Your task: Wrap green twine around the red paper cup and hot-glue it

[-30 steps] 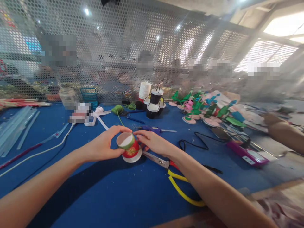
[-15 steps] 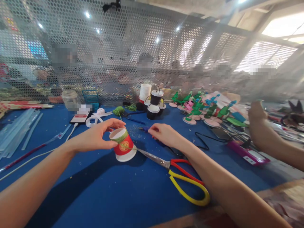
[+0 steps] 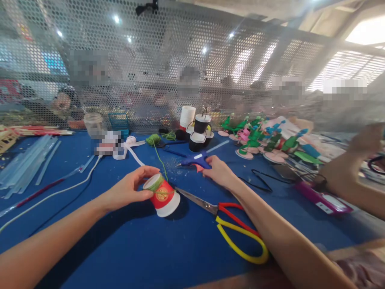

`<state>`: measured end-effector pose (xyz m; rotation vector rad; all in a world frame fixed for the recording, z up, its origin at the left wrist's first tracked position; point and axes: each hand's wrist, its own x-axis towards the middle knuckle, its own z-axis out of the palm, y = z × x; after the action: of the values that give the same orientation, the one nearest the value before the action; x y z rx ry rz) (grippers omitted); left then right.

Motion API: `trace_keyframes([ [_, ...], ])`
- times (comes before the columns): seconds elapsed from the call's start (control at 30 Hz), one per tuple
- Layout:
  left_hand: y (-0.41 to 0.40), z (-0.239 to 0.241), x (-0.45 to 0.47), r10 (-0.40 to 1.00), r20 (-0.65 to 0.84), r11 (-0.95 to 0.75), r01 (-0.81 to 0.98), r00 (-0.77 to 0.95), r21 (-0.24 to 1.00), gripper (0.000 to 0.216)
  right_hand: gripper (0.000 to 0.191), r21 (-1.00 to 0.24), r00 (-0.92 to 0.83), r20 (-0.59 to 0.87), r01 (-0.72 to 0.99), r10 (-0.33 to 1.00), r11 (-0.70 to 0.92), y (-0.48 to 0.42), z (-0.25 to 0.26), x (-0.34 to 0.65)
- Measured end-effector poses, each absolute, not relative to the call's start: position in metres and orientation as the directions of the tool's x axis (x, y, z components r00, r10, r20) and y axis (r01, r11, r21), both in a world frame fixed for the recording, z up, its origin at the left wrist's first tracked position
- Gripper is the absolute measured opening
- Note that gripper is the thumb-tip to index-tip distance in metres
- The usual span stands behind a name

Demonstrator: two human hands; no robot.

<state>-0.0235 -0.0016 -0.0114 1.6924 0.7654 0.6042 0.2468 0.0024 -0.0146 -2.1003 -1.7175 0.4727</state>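
My left hand [image 3: 126, 186] has its thumb and fingers around the upper part of a paper cup [image 3: 169, 206]. Red with a gold emblem, the white-based cup tilts over the blue table, its opening towards the hand. Green yarn [image 3: 155, 184] is wound round it near the opening, and a strand runs back to a green yarn ball [image 3: 152, 139]. My right hand [image 3: 219, 170] is closed around the handle of a blue glue gun [image 3: 192, 160], whose nozzle points left; a clear glue stick protrudes behind. Between the cup and my right forearm lie scissors [image 3: 204, 203] with red and yellow handles.
Clear glue sticks [image 3: 27, 164] and a white cable [image 3: 69, 188] lie left. Black-and-white small buckets [image 3: 197, 141] and stacked paper cups [image 3: 188, 116] stand behind. Green figures on pink discs [image 3: 254, 138], a purple power strip [image 3: 323, 196] and another person's arm [image 3: 339, 172] are right.
My right hand has shifted right onto the glue gun's handle, so more of the gun shows. The cup in my left hand has come slightly nearer. The other person's arm has moved right.
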Motion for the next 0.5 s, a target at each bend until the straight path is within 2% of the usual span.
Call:
trace_keyframes([
  [0.07,-0.003,-0.017,-0.025,0.760,0.034,-0.174,0.152,0.649,0.973,0.049,0.029,-0.635,0.147,0.013,0.766,0.989,-0.105,-0.008,-0.006,0.244],
  [0.13,-0.003,-0.020,-0.028,0.761,0.063,-0.202,0.144,0.646,0.969,0.049,0.018,-0.851,0.045,0.028,0.525,0.999,0.000,-0.022,0.002,0.238],
  [0.17,-0.004,-0.020,-0.028,0.762,0.075,-0.220,0.148,0.643,0.964,0.048,0.017,-0.886,0.000,0.023,0.463,1.000,0.020,-0.030,0.006,0.234],
  [0.27,-0.004,-0.021,-0.030,0.772,0.109,-0.271,0.170,0.627,0.947,0.047,0.018,-0.922,-0.137,-0.014,0.386,0.990,0.040,-0.052,0.013,0.219],
  [0.37,-0.005,-0.024,-0.029,0.794,0.148,-0.303,0.172,0.590,0.937,0.045,0.023,-0.944,-0.147,0.007,0.326,0.989,0.055,-0.065,0.015,0.208],
  [0.5,-0.003,-0.028,-0.029,0.826,0.166,-0.299,0.170,0.538,0.939,0.043,0.024,-0.914,-0.147,-0.031,0.404,0.989,0.032,-0.071,0.011,0.205],
])
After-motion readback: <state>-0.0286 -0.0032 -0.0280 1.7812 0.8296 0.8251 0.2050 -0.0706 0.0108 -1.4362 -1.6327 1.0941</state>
